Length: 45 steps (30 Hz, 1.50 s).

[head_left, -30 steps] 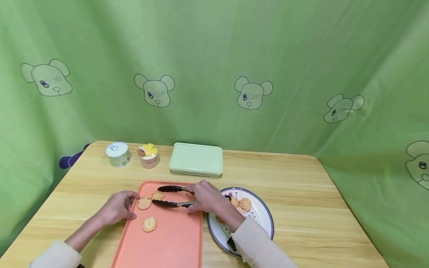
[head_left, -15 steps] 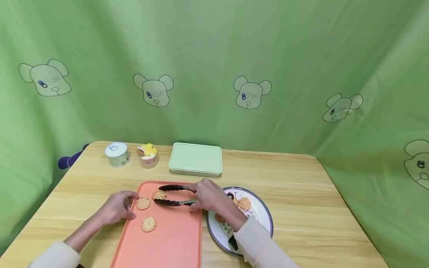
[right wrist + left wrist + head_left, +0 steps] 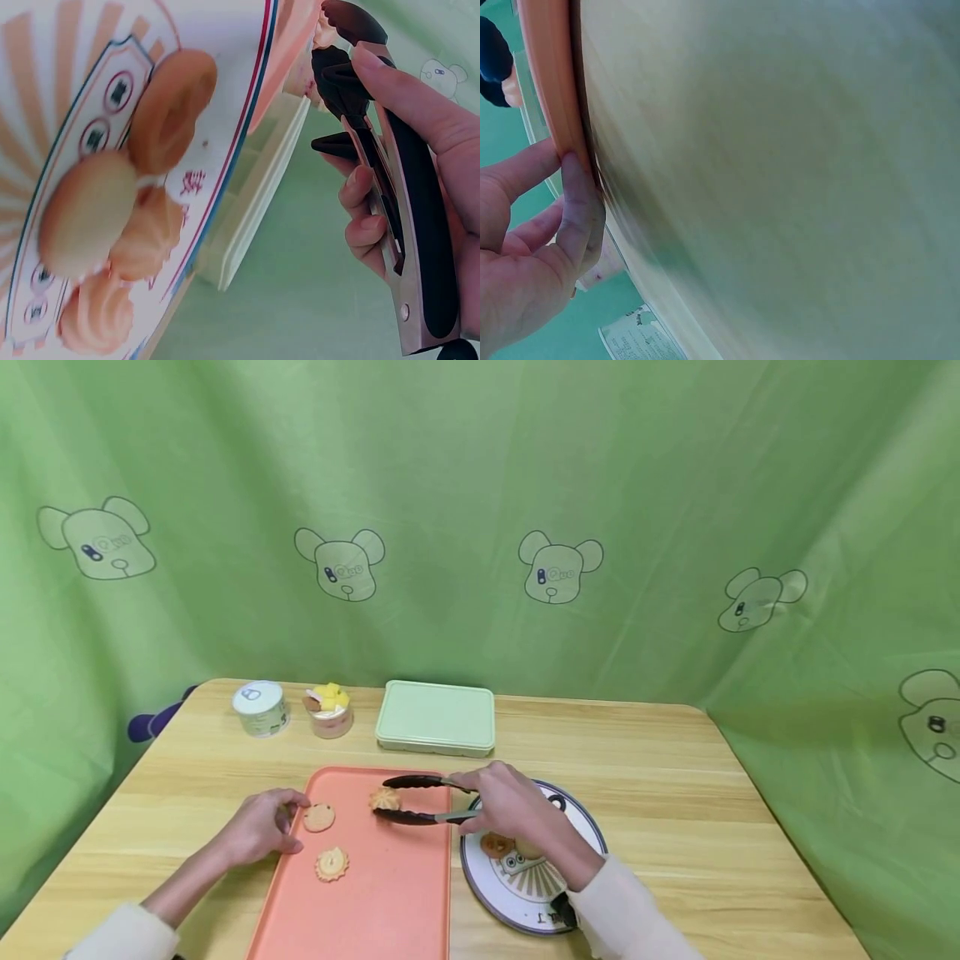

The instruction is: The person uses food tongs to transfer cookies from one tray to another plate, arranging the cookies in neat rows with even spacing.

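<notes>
Tongs (image 3: 414, 817), long axis three to nine o'clock in the head view, point their tips to nine over the twelve o'clock end of the tray (image 3: 375, 902), around a scalloped cookie (image 3: 386, 799). The left hand (image 3: 258, 828) pinches the tray's rim at ten o'clock; the right hand (image 3: 512, 800) grips the tongs, while only its wrist view shows two swirled cookies (image 3: 101, 311) on the plate (image 3: 486, 881).

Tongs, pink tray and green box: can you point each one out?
Tongs (image 3: 414, 818), head view, nearer black end.
Pink tray (image 3: 375, 902), head view, bare floor.
Green box (image 3: 436, 717), head view, middle of the lid.
</notes>
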Motion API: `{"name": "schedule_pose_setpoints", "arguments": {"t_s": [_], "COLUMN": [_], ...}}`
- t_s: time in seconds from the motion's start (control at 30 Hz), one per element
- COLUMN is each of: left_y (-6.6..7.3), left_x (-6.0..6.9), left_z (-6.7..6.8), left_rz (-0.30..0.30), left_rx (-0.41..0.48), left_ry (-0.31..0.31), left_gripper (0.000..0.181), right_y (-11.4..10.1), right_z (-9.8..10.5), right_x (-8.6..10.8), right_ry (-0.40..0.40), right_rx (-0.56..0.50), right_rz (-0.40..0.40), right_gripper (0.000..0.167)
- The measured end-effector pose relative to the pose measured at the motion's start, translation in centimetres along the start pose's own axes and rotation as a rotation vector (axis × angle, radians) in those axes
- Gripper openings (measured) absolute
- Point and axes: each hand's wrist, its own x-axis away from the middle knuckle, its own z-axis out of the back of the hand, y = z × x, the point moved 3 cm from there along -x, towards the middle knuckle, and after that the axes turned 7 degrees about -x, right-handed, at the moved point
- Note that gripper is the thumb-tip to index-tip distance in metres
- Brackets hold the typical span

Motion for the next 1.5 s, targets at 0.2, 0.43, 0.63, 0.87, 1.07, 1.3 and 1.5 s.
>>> {"name": "schedule_pose_setpoints", "arguments": {"t_s": [0.2, 0.43, 0.63, 0.87, 1.07, 1.3, 1.5], "left_y": [0.1, 0.2, 0.2, 0.1, 0.1, 0.2, 0.1], "left_x": [0.1, 0.1, 0.1, 0.0, 0.1, 0.0, 0.0], "left_z": [0.1, 0.1, 0.2, 0.1, 0.1, 0.2, 0.2], "left_rz": [-0.016, -0.014, -0.025, -0.023, -0.010, 0.000, 0.007], "left_rx": [0.001, 0.010, -0.002, -0.018, -0.011, -0.012, -0.018], "left_ry": [-0.008, -0.020, -0.017, -0.019, -0.024, -0.027, -0.025], "left_gripper": [0.056, 0.058, 0.057, 0.058, 0.057, 0.058, 0.058], "right_y": [1.4, 3.5, 5.6, 7.7, 9.1, 10.9, 12.4], "right_z": [0.6, 1.4, 2.6, 3.7, 4.6, 5.1, 4.8], "right_x": [2.0, 4.8, 7.2, 10.1, 12.5, 15.1, 16.7], "right_ry": [0.016, 0.069, 0.133, 0.158, 0.187, 0.206, 0.163], "right_rx": [0.025, -0.017, 0.032, 0.022, 0.030, 0.031, -0.019], "right_rz": [0.011, -0.003, 0.023, -0.014, -0.006, -0.022, -0.086], "right_gripper": [0.071, 0.070, 0.070, 0.070, 0.068, 0.066, 0.070]}}
